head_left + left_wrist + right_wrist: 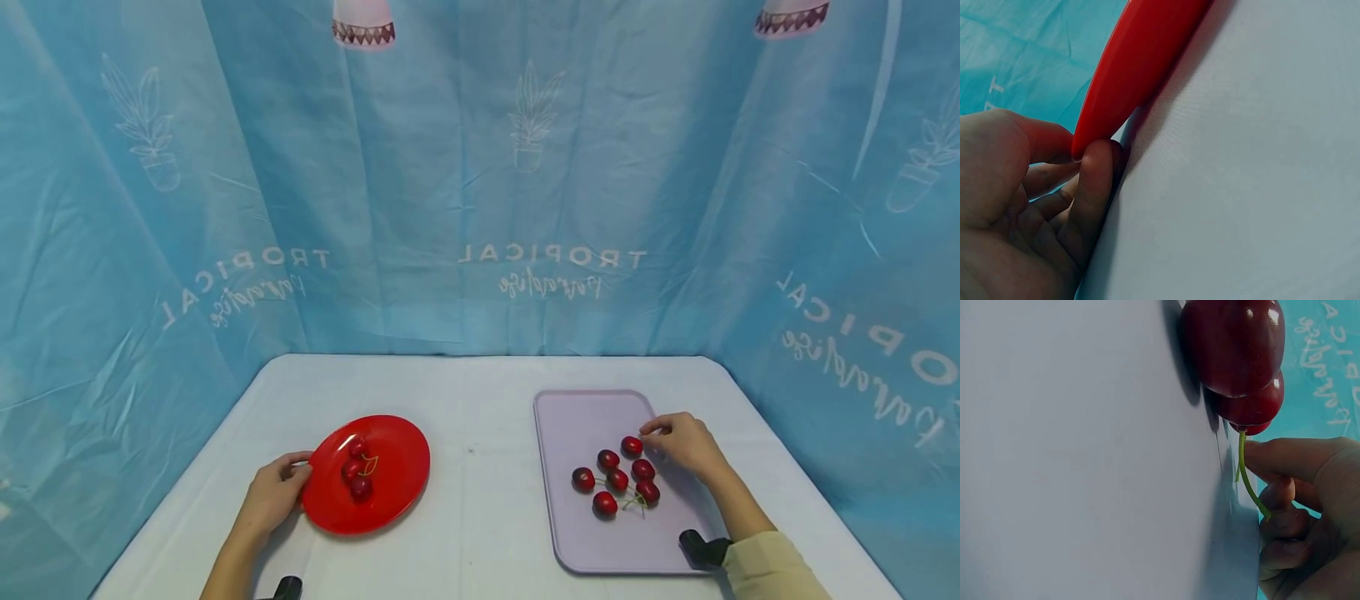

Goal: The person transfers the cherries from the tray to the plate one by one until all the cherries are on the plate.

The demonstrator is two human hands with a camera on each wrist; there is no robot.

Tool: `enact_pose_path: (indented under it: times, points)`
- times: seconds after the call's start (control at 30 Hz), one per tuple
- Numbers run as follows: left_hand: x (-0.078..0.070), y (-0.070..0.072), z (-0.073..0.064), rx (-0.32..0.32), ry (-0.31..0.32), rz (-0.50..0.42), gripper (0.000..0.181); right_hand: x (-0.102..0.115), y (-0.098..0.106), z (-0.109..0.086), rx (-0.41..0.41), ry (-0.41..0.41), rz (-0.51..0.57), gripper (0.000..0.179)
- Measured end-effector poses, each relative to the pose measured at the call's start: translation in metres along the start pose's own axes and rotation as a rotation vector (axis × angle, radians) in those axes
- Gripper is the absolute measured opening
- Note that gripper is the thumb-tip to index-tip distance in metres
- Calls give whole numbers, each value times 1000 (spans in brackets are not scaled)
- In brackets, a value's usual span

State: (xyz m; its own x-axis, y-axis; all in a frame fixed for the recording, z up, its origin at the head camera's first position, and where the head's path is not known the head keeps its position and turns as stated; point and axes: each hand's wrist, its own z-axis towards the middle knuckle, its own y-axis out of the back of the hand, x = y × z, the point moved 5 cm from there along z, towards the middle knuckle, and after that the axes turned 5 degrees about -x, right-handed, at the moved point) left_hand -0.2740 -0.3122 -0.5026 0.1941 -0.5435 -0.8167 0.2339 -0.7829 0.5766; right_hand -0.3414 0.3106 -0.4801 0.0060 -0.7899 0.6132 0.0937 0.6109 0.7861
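At the left, a red plate (408,479) carries a group of three cherries (361,488), some with green stems. My left hand (273,492) pinches its near-left rim, thumb and fingers on opposite faces of the edge in the left wrist view. Several dark red cherries (604,504) lie grouped on a pale purple tray (600,550) at the right. Over the tray's right side, my right hand (684,442) has its thumb and fingertips right at the farthest cherry (632,447). I cannot tell whether they pinch its stem. A green cherry stem (1247,475) crosses before those fingers in the right wrist view.
A white-covered table (480,500) bears both plate and tray, with a wide gap between them. Blue printed curtain (465,183) hangs behind the table and along both sides. The tray has a low raised rim. A black wrist mount (702,550) overlaps the tray's near-right corner.
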Motion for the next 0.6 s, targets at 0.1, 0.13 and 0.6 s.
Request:
enact_pose_path:
  times: [0.1, 0.13, 0.6]
  points:
    - [0, 0, 1, -2, -4, 6, 42, -1, 1, 0, -5, 1, -16, 19]
    - [0, 0, 2, -2, -10, 7, 42, -1, 1, 1, -6, 2, -23, 19]
    - [1, 0, 1, 2, -6, -5, 42, -7, -3, 5, -14, -1, -46, 16]
